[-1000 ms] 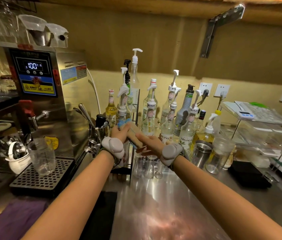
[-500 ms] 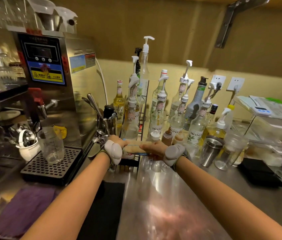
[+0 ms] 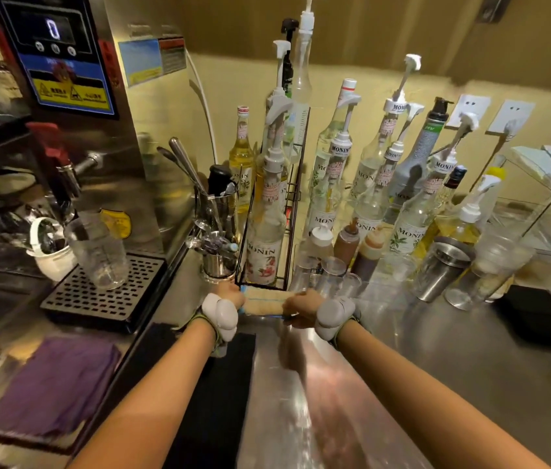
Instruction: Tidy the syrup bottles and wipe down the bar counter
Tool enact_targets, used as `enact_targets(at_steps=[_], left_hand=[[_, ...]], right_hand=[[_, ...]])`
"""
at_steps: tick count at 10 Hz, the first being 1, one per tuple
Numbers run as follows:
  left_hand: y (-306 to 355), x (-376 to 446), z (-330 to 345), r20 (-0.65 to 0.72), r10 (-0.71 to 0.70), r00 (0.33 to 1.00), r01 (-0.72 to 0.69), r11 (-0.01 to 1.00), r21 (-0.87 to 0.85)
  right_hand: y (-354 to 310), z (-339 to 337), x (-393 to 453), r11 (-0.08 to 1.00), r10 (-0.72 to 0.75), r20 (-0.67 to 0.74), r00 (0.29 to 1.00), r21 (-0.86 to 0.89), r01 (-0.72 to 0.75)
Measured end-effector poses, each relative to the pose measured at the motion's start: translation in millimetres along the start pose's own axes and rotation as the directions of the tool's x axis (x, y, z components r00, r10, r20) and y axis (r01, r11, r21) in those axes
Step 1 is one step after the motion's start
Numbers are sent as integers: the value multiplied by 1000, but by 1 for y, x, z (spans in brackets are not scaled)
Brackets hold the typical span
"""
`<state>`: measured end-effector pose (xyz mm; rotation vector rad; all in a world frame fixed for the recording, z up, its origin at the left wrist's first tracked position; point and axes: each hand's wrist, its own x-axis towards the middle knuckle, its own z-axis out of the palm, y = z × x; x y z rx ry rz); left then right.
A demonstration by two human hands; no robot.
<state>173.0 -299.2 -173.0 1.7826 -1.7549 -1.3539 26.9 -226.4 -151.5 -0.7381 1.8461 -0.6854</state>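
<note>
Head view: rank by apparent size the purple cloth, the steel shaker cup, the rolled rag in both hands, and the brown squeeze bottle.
1. purple cloth, though nearest the camera.
2. steel shaker cup.
3. rolled rag and brown squeeze bottle: look alike; rag ends hidden in the hands.

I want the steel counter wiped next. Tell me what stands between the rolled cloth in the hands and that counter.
Nothing visible does. The left hand and right hand grip the ends of the rolled cloth just above the bare steel counter. The small clear cups and wire rack stand behind it.
</note>
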Motion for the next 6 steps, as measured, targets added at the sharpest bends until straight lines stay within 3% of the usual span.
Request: enact_targets(at_steps=[3, 5, 6], left_hand=[[-24, 20, 17, 28, -69, 997, 70, 997, -22], [-20, 15, 14, 3, -59, 998, 60, 998, -30], [-11, 17, 11, -60, -55, 997, 45, 986, -160]], right_hand=[[19, 20, 23, 999, 1, -31, 1000, -40, -2], [14, 17, 26, 987, 9, -22, 1000, -160, -12], [10, 14, 23, 989, 3, -63, 998, -146, -12]])
